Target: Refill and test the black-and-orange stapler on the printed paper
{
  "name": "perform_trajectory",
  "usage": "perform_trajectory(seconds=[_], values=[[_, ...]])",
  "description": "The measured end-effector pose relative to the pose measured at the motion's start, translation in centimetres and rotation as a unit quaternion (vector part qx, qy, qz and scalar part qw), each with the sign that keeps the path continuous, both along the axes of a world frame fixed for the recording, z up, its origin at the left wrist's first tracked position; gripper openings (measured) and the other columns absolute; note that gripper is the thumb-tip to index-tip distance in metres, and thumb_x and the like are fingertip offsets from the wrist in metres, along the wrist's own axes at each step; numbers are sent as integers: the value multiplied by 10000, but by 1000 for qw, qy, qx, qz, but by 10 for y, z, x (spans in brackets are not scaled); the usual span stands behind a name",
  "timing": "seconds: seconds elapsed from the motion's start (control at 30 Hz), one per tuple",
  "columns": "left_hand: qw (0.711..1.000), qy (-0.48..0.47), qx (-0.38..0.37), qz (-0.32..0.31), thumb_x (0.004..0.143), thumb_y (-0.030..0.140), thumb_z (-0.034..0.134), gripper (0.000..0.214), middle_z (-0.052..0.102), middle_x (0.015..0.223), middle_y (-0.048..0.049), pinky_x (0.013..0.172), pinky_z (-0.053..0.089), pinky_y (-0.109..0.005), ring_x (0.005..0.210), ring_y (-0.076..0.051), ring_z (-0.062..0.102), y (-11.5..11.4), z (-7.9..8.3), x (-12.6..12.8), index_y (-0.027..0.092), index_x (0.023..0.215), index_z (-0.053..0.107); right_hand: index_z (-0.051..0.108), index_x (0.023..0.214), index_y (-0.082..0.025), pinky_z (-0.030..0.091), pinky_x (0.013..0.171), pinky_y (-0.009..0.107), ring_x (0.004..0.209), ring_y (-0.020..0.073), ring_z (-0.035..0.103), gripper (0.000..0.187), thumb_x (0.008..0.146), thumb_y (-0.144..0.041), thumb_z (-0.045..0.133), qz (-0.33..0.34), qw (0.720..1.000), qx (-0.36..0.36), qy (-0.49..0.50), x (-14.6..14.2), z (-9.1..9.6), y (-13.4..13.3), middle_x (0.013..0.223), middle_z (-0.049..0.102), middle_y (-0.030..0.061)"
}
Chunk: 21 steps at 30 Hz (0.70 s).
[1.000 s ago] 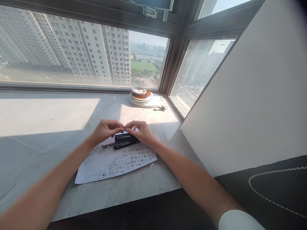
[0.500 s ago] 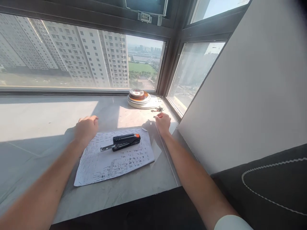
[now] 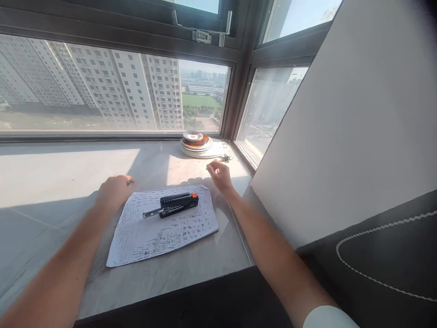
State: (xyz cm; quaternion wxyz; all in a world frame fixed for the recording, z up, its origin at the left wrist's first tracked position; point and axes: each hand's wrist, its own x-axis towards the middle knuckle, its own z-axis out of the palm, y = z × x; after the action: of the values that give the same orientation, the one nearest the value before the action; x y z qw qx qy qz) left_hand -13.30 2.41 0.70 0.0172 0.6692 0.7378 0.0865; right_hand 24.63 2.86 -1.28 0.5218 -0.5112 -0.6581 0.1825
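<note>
A black stapler [image 3: 179,203] with an orange-red tip lies on handwritten sheets of paper [image 3: 136,237]; its metal magazine juts out toward the left. My left hand [image 3: 114,191] is curled at the upper left corner of the paper. A dark spot shows between its thumb and fingers, too small to name. Beyond the paper's upper right corner, my right hand [image 3: 221,176] is raised with thumb and fingertips together in a pinch. Whatever it may hold is too small to make out. Neither hand touches the stapler.
Stacked plates or dishes [image 3: 196,148] stand in the window corner, with a bunch of small dark items, perhaps keys, [image 3: 225,158] beside them. A slanting white wall [image 3: 327,127] bounds the marble sill [image 3: 164,282] on the right. The sill's front edge drops to a dark area.
My right hand has shifted left, from near the keys-like items toward the paper. My left hand has moved slightly left and nearer. The stapler and paper stay put; the view has tilted a little.
</note>
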Motion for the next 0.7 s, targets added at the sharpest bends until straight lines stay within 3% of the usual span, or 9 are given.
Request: perform_trajectory(seconds=[0.07, 0.13, 0.23, 0.37, 0.5, 0.6, 0.7], values=[[1000, -16, 6, -4, 726, 237, 650, 300, 795, 1012, -83, 681, 477, -334, 873, -295, 696, -1, 3, 0, 218, 1001, 767, 736, 881, -208, 495, 765, 309, 838, 171, 614, 338, 1000, -459, 541, 188, 982, -13, -5, -16, 8, -12, 915, 697, 38], [1000, -26, 9, -5, 718, 234, 657, 210, 796, 991, -78, 663, 472, -332, 840, -283, 693, -2, 5, 0, 211, 904, 752, 764, 990, -220, 494, 796, 306, 888, 169, 620, 346, 989, -523, 597, 339, 940, -28, -19, -27, 13, -22, 1019, 706, 42], [1000, -27, 1, -7, 731, 232, 645, 110, 784, 946, -72, 648, 465, -330, 803, -271, 678, -4, 6, 3, 209, 816, 710, 744, 1156, -239, 503, 822, 307, 959, 182, 624, 394, 890, -529, 757, 475, 878, -42, -48, -35, 14, -29, 1137, 690, 50], [999, -43, -9, 18, 818, 237, 596, 145, 773, 969, -78, 649, 473, -321, 802, -255, 674, -5, 5, 7, 206, 921, 693, 661, 1316, -243, 501, 952, 342, 1110, 219, 620, 559, 822, -416, 856, 496, 862, -66, -88, -35, 10, -26, 1230, 671, 66], [998, -52, -5, 34, 895, 195, 528, 339, 747, 1126, -134, 751, 510, -345, 950, -280, 677, -5, 6, 11, 150, 1197, 675, 673, 1263, -203, 499, 932, 338, 1035, 207, 633, 448, 864, -352, 813, 502, 856, -50, -117, -35, 5, -23, 1140, 687, 59], [999, -46, 20, 15, 940, 190, 479, 355, 700, 1197, -161, 846, 514, -361, 980, -268, 668, -4, 8, 15, 132, 1210, 702, 691, 1199, -189, 497, 861, 312, 958, 189, 627, 375, 878, -350, 795, 504, 854, -42, -125, -36, 4, -21, 1075, 685, 48], [998, -43, 45, 14, 970, 221, 442, 364, 658, 1229, -160, 822, 518, -367, 861, -239, 655, -5, 10, 18, 154, 1170, 738, 695, 1168, -188, 490, 846, 307, 946, 184, 618, 336, 885, -346, 783, 503, 855, -43, -119, -36, 4, -22, 1059, 680, 46]])
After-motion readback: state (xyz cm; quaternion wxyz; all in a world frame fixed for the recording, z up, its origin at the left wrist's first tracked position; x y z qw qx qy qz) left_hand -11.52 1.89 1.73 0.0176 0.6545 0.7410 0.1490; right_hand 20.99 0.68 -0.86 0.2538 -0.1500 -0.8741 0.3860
